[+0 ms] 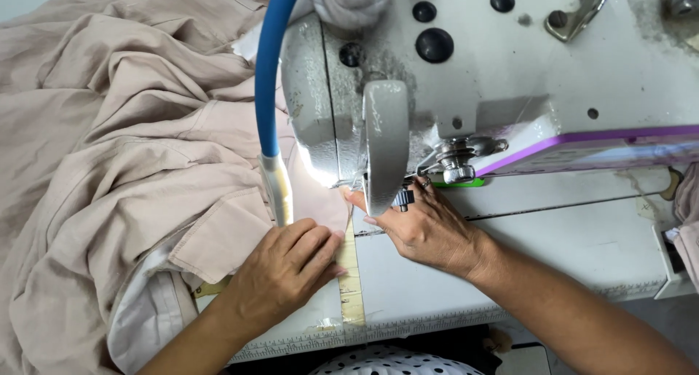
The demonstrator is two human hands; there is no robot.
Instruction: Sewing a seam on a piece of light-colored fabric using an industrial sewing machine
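Left hand [285, 271] flat, grip apart, pressing beige fabric [131, 164] on the counter [582, 244]. Right hand [426, 229] grip apart, fingertips on fabric edge under the sewing machine [510, 62] head, beside yellow tape measure [350, 273].

Beige fabric [131, 127]; blue hose [268, 69]; white machine [510, 62]
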